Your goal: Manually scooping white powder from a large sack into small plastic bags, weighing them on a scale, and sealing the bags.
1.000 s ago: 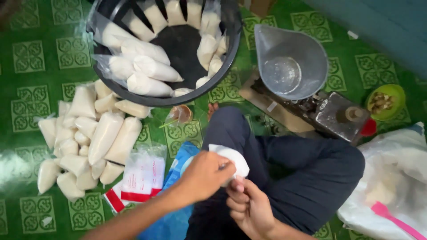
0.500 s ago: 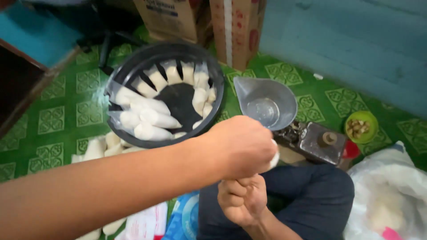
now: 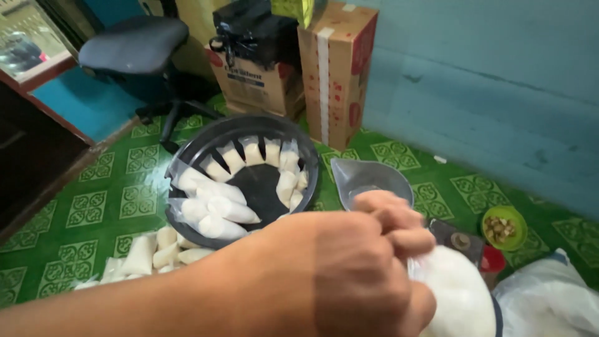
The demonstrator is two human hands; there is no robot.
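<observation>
The left hand (image 3: 349, 274) is close to the camera, its grip shut tight on the top of a small white bag (image 3: 452, 293). The right hand cannot be seen. Behind it, a black basket (image 3: 187, 162) full of white bags sits on the green floor (image 3: 93, 206).

The round basin (image 3: 187, 140) is being taken as the landmark. Filled packets (image 3: 215, 209) are being kept inside it, along its wall. More packets (image 3: 153, 253) are lying on the floor just before it. Cardboard boxes (image 3: 334, 68) are standing behind it. To its right, a scoop (image 3: 368, 178) is being partly hidden by the left hand (image 3: 349, 274), with a small bowl (image 3: 504, 228) farther right.
</observation>
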